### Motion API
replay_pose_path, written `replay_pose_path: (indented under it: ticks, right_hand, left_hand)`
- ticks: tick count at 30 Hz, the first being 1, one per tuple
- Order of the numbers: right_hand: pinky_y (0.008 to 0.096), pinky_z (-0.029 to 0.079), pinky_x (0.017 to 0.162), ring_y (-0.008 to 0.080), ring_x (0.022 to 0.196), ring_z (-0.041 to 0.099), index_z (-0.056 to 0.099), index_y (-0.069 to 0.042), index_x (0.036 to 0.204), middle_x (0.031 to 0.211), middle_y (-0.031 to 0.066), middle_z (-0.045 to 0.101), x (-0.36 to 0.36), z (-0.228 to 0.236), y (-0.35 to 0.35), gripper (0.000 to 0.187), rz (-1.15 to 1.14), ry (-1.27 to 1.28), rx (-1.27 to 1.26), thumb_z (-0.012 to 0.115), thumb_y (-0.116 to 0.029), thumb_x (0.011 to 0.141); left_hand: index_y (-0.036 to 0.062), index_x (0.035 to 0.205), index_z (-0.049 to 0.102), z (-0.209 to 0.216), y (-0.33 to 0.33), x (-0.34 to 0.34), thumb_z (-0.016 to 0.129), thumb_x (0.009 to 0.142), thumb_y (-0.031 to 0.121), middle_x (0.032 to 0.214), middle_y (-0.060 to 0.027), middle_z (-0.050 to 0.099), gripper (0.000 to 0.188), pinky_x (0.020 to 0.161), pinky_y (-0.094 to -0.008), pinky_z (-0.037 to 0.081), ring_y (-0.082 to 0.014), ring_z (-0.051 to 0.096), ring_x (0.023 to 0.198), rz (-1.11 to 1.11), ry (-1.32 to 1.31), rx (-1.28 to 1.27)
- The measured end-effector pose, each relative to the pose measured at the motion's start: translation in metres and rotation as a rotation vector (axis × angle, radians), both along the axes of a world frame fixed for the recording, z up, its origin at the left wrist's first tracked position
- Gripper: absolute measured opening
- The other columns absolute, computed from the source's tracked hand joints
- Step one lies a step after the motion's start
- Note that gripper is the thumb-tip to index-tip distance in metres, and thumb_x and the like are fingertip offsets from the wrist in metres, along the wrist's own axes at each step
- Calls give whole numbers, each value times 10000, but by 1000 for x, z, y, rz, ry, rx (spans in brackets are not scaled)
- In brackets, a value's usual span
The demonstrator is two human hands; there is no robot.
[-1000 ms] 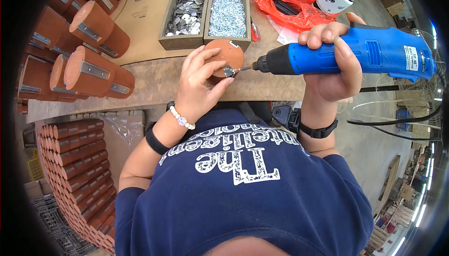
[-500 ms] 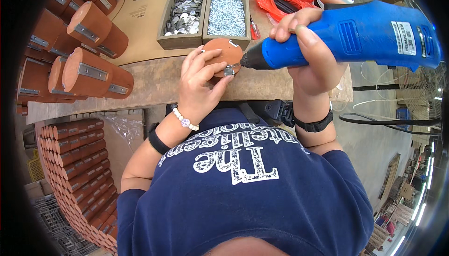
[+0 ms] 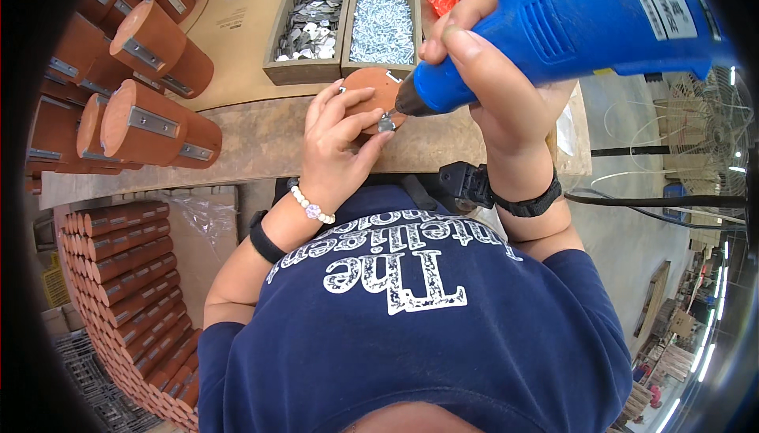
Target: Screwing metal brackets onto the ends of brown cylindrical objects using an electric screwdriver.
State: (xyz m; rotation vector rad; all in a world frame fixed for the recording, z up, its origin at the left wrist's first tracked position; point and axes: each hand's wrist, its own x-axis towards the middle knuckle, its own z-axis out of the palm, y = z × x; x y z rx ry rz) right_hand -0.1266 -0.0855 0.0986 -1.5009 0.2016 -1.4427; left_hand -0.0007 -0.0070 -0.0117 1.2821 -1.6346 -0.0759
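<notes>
At the near edge of the wooden table [image 3: 261,139], the left hand [image 3: 338,134] lies palm down, fingers spread and gently bent over the flat end of one reddish-brown cylinder [image 3: 365,79]. Its index finger and thumb close on one small dark metal piece [image 3: 386,124] at that end's near rim. The right hand [image 3: 506,77], its forearm raised, is wrapped around one blue electric driver [image 3: 545,34], whose black nose slants down to just beside the piece. Since a second ago, the driver has swung left and tilted more steeply, its exposed bit looks far shorter, and the white bottle has gone from sight; the left hand has hardly moved. Beyond the cylinder stand two wooden trays: a left tray [image 3: 304,75] of flat metal pieces and a right tray [image 3: 379,68] of screws, both too many to count. More cylinders [image 3: 150,128] are stacked leftward, also too many to count.
</notes>
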Motion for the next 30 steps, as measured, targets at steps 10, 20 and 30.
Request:
replay_pose_path:
  ticks: [10, 20, 30]
  right_hand:
    - [189, 395, 443, 58, 487, 510, 527, -8, 637, 570, 8, 541, 7, 8, 2, 95, -106, 103, -160, 600, 42, 605]
    - [225, 438, 571, 118, 652, 534, 354, 39, 1074, 742, 80, 535, 3, -7, -2, 498, -51, 217, -73, 595, 91, 641]
    - [188, 412, 466, 53, 521, 528, 539, -3, 647, 579, 1, 545, 11, 5, 4, 84, -116, 153, -120, 596, 41, 604]
  left_hand:
    - [52, 796, 607, -1, 2, -1, 702, 553, 47, 981, -100, 567, 262, 868, -402, 359, -338, 456, 1001, 10, 40, 19]
    - [52, 786, 607, -1, 1, -2, 704, 554, 48, 977, -93, 571, 252, 871, -400, 359, -331, 458, 998, 17, 46, 16]
    - [53, 782, 600, -2, 2, -1, 707, 550, 43, 977, -92, 573, 255, 873, -401, 358, -332, 459, 1001, 19, 66, 17]
